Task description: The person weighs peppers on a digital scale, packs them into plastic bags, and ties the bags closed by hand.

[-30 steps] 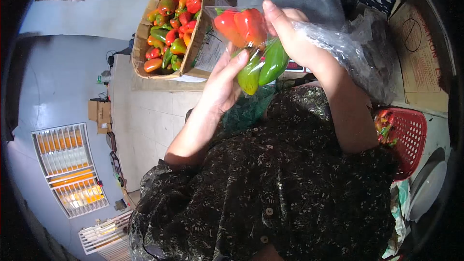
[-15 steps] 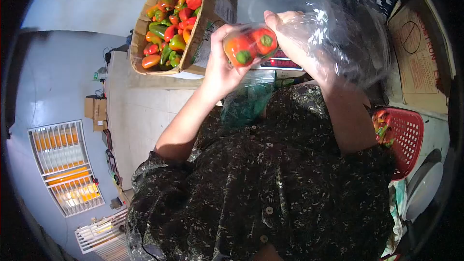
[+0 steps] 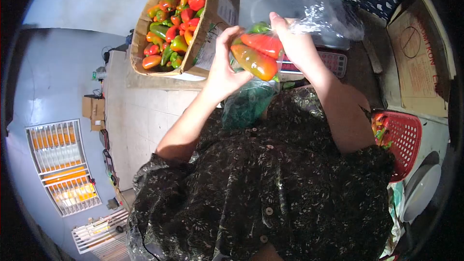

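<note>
Between my hands is a clear plastic bag (image 3: 309, 26) with bell peppers (image 3: 261, 53) inside, red and orange-green, lying lengthwise. My left hand (image 3: 226, 63) is wrapped round the left side of the bagged peppers. Thumb up, my right hand (image 3: 292, 36) grips the gathered plastic at the peppers' right, and the loose end of the bag spreads out beyond it. Behind the bag, a translucent plastic tub (image 3: 270, 2) sits on a digital scale (image 3: 333, 63), whose red and white panel partly shows.
A cardboard box (image 3: 212, 29) full of red, orange and green peppers stands at the back left. At right are a printed carton (image 3: 415, 63), a red perforated basket (image 3: 408, 140) holding more peppers, and a pale round dish (image 3: 423, 193). Green plastic (image 3: 246, 104) hangs near my chest.
The bagged peppers have turned from stems facing me to lying sideways. The bag's loose plastic has swung up and away from my right forearm, uncovering more of the scale.
</note>
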{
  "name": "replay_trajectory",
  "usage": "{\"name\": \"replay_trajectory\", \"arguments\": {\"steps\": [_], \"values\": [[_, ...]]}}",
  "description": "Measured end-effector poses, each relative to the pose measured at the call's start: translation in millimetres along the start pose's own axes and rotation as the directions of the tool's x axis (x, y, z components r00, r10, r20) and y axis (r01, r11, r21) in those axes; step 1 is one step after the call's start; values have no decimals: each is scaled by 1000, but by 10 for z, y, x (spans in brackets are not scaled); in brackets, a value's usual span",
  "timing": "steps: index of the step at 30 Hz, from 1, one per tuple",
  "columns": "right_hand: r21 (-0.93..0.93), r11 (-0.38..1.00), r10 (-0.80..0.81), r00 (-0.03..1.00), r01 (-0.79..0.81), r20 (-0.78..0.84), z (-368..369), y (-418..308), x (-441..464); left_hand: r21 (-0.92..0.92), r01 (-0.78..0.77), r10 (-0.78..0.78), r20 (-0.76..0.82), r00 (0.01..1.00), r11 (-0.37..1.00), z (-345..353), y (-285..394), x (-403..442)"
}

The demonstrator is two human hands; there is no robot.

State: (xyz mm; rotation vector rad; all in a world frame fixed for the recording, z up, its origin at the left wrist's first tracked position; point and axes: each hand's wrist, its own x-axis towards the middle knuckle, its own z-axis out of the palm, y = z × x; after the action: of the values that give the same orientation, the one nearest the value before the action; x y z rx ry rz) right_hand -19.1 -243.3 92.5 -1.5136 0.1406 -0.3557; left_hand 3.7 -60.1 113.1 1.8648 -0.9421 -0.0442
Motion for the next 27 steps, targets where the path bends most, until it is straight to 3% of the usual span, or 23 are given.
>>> {"name": "replay_trajectory", "arguments": {"steps": [1,2,3,4,5,6,7,8,9,10,11,12,14,15,18,19,20,22,23,24,26,27], "values": [[-122,992,-30,999,32,16,2,-36,-26,-61,112,-114,-30,993,992,62,76,-32],[-238,969,-54,998,63,42,13,-69,-50,-251,250,-247,43,968,935,60,-2,-84],[-358,934,24,995,12,95,12,-124,-54,-419,380,-357,136,924,825,50,-60,-99],[-326,945,-3,995,37,104,33,-125,-50,-555,490,-431,245,868,672,32,-92,-103],[-292,955,-29,993,61,111,54,-122,-48,-766,534,-569,275,775,357,111,-87,-145],[-256,963,-56,992,84,114,60,-122,-49,-735,504,-547,218,808,453,127,-85,-154],[-100,994,57,980,-38,191,37,-124,-41,-694,471,-516,166,840,544,142,-88,-146],[-25,998,68,964,-64,257,28,-144,-47,-645,434,-476,122,871,629,153,-97,-124],[50,994,75,944,-96,320,27,-154,-61,-437,286,-324,-12,946,853,120,-118,-65],[122,984,76,921,-132,383,18,-161,-84,-387,215,-254,-51,966,897,95,-103,-34],[-42,999,22,924,-6,382,3,-159,-105,-94,135,-133,26,991,986,10,-82,20],[-204,972,-30,919,119,394,2,-149,-121,197,12,-39,131,991,980,-61,-44,70],[-223,900,-248,861,375,444,87,-102,-135,368,-133,47,234,971,920,11,154,137],[-260,826,-332,804,500,493,84,-110,-131,313,-9,-48,176,983,950,51,263,159],[-693,307,-491,732,652,472,83,-297,-217,160,394,-422,445,789,905,-24,405,283],[-658,402,-475,759,637,445,98,-202,-199,-128,179,-135,297,945,975,110,407,193],[-549,553,-445,779,627,442,87,-99,-184,-175,230,-160,344,925,957,154,347,119],[-280,794,-386,804,539,453,49,-89,-163,-255,333,-200,434,878,908,215,288,36],[-79,972,-141,821,220,553,-49,-129,-169,-265,358,-224,428,876,895,208,291,-8],[59,998,-50,801,19,596,-94,-123,-254,-269,340,-241,343,908,901,205,287,-45],[275,877,93,700,-395,708,-239,-87,-411,-277,301,-264,162,951,912,203,249,-124],[237,767,172,546,-597,820,-278,-121,-419,-140,363,-337,179,924,921,152,324,-107]]}}
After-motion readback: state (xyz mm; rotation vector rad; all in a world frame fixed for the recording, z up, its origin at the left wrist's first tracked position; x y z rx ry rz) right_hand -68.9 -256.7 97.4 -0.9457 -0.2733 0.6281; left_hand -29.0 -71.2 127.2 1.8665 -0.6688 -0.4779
